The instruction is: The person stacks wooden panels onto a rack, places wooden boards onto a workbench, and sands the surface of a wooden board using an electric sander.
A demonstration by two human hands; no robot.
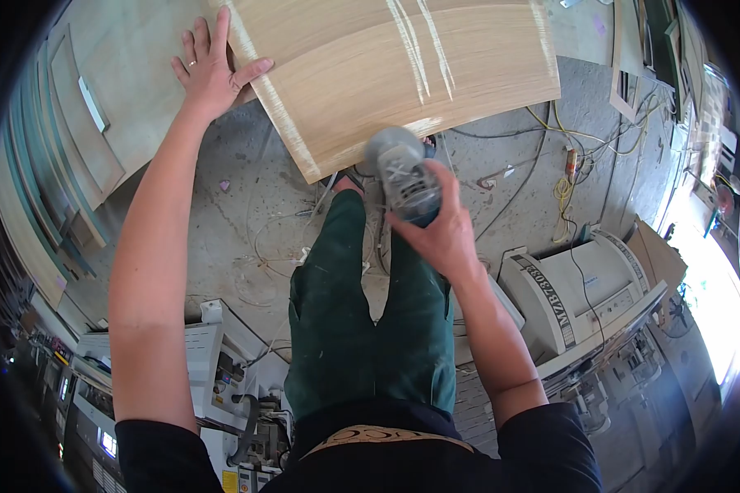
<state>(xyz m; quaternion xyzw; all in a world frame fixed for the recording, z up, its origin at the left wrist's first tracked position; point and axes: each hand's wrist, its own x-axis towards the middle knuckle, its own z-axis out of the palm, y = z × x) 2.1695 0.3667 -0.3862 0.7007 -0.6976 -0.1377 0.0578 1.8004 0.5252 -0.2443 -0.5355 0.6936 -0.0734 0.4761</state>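
A pale wooden board [345,82] with whitish streaks lies in front of me, its near edge over the floor. My left hand [214,78] rests at the board's left edge, fingers spread and thumb on its surface; a ring shows on one finger. My right hand [444,222] is wrapped round a handheld power sander [411,185]. The sander's round head is at the board's near edge and is blurred by motion. Whether its disc touches the wood I cannot tell.
Large pale panels [140,82] lie to the left, with a stack of sheets [33,181] beyond. Cables [522,193] run over the concrete floor at right. White machines [580,287] stand on both sides of my legs.
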